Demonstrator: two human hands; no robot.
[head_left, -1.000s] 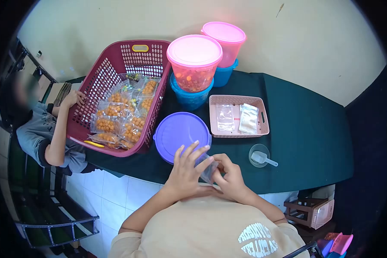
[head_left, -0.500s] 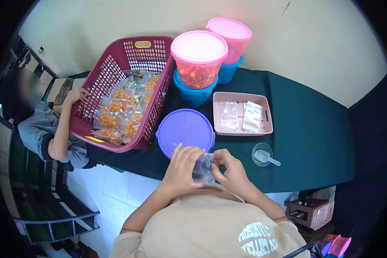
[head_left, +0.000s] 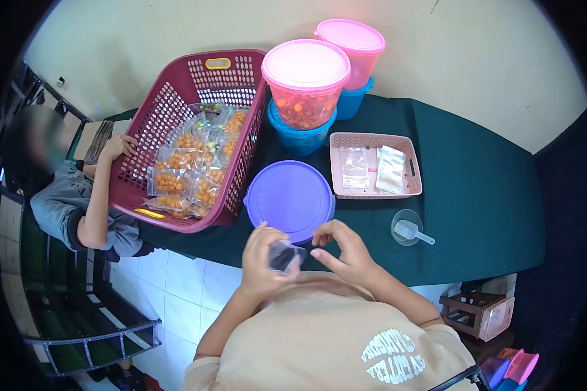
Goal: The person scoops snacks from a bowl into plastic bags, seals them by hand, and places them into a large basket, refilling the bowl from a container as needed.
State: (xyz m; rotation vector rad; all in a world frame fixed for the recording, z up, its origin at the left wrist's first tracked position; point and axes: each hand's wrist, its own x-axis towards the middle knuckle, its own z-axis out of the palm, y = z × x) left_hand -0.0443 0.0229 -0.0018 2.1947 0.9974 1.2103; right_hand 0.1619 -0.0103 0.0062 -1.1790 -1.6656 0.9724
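left hand (head_left: 259, 268) – fingers clamped on a clear plastic bag (head_left: 284, 256), near the front edge of the purple lid (head_left: 290, 199). right hand (head_left: 352, 255) just beside the bag – thumb and fingers apart. bench (head_left: 482, 195) carries a pink tray (head_left: 375, 193), a bowl (head_left: 407, 214) with a scoop (head_left: 407, 230) in it, and a red basket (head_left: 240, 169). another person's hand (head_left: 119, 146) rests at the basket's left side.

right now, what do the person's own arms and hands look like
The left hand and right hand are bare, with no gloves or watches visible. A beige fabric shirt has short sleeves and a rounded patch of white lettering on its front.
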